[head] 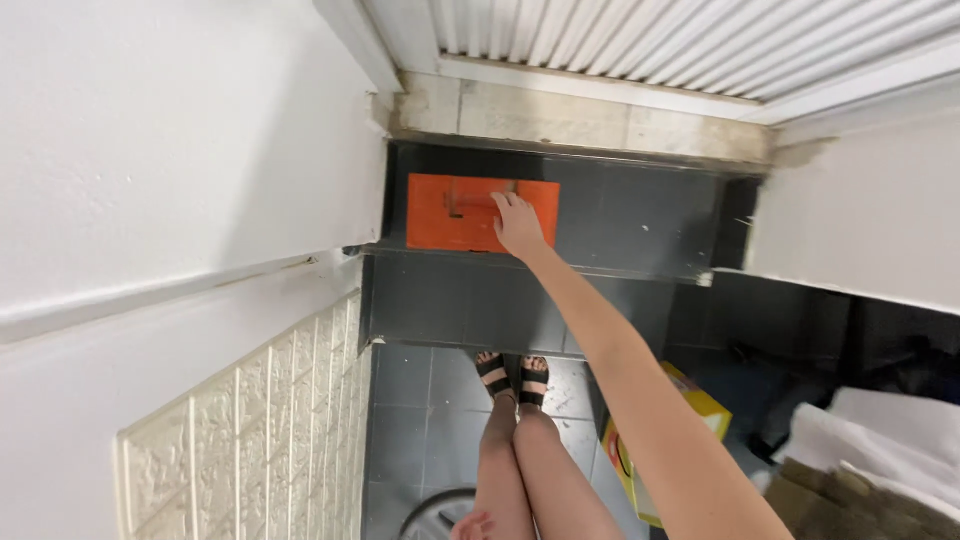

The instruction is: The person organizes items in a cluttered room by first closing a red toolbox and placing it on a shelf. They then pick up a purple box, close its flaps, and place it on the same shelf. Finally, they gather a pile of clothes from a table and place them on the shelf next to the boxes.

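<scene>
My right hand [518,224] reaches to the upper centre of the frame, fingers spread flat on the orange box [455,215] on a dark ledge [620,225]. The box's long axis runs left-right, mostly left of the hand. My left hand [472,526], bottom centre, is barely visible; I cannot tell its grip.
</scene>
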